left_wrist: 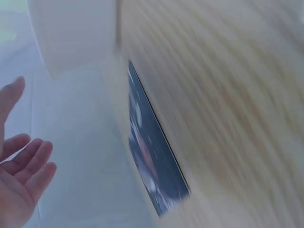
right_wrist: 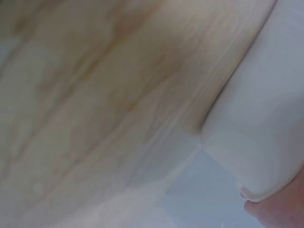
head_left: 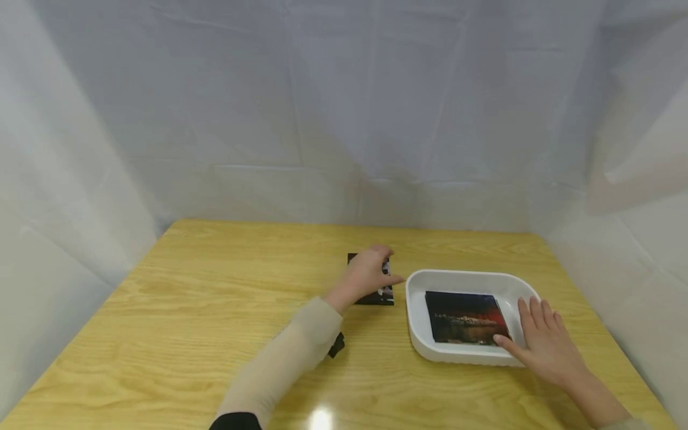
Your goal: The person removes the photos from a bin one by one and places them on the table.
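Note:
In the head view my left hand [head_left: 368,275] hovers over a dark printed photo [head_left: 384,296] that lies on the table, partly hidden by the hand. From the left wrist view, the loosely bent fingers hold nothing and are apart from the photo [left_wrist: 154,152]. To the right stands a white tray [head_left: 467,357] with rounded corners. Inside it lies a dark photo of a night scene [head_left: 464,319], seemingly on top of another. My right hand [head_left: 550,345] rests on the tray's right rim with its fingers spread; its thumb reaches over the front right corner.
A small black item [head_left: 337,345] shows beside my left forearm, which partly hides it. All this is on a wooden table [head_left: 215,298]. White sheeting [head_left: 333,119] hangs behind the table and along both sides.

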Available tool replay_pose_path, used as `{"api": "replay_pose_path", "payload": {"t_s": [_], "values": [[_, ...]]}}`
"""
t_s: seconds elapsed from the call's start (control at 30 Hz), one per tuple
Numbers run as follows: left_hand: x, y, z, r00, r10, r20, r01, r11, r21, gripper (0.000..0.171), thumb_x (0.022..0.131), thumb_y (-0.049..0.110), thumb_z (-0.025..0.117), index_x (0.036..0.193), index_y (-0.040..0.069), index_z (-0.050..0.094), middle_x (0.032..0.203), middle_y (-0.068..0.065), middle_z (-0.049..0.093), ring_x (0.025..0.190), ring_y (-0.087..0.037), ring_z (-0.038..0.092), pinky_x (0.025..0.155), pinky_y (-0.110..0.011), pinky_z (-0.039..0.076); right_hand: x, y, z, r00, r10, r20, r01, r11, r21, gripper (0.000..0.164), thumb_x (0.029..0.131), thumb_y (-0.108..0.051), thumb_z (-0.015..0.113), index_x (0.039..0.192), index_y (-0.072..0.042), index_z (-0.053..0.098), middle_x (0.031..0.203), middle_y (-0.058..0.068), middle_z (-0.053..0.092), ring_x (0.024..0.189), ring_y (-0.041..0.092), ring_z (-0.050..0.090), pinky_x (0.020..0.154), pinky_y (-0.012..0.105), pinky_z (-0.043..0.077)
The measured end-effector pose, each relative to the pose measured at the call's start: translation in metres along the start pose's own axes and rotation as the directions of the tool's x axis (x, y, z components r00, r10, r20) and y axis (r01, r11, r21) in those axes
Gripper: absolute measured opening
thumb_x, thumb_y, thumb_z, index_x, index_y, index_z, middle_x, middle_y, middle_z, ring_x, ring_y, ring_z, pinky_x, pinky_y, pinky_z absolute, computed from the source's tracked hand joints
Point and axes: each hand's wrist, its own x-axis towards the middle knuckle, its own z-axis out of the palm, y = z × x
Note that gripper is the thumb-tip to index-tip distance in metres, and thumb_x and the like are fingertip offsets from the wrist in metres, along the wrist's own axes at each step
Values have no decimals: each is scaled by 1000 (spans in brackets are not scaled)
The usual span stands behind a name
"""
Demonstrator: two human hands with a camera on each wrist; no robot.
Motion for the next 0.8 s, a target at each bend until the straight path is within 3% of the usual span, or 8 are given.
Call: {"api": "replay_pose_path", "payload": {"t_s": [0.13, 0.37, 0.6, 0.8], "values": [[4, 15, 8, 998, 47, -30, -48, 999, -21, 63, 74, 47, 66, 119, 5, 53, 102, -5, 57, 87, -14, 54, 72, -25, 45, -1, 0, 1, 1000, 3, -2, -3, 1000, 2, 91, 85, -53, 47, 132, 18, 13, 132, 41, 11, 123, 51, 1, 97, 58, 1], [13, 37, 26, 996, 89, -22, -92, 982, -162, 65, 75, 47, 65, 123, 7, 50, 112, -6, 55, 101, -16, 51, 81, -26, 43, 0, -2, 2, 999, -11, -30, 11, 1000, 1, 90, 84, -52, 48, 132, 18, 16, 132, 41, 13, 124, 50, 2, 97, 59, 4], [21, 62, 42, 994, 100, -43, -106, 981, -165, 65, 73, 49, 65, 120, 7, 53, 111, -4, 56, 99, -13, 52, 82, -22, 41, -1, -2, 2, 999, -16, -43, 16, 1000, 6, 90, 84, -51, 48, 132, 18, 16, 132, 41, 13, 124, 51, 2, 98, 57, -1], [25, 77, 50, 995, 102, -16, -103, 984, -147, 65, 72, 51, 66, 119, 7, 54, 110, -2, 56, 99, -11, 52, 82, -20, 41, -1, -2, 1, 999, -10, -33, 11, 1000, 11, 90, 85, -52, 48, 132, 18, 16, 131, 42, 13, 123, 51, 2, 97, 58, 1]]}}
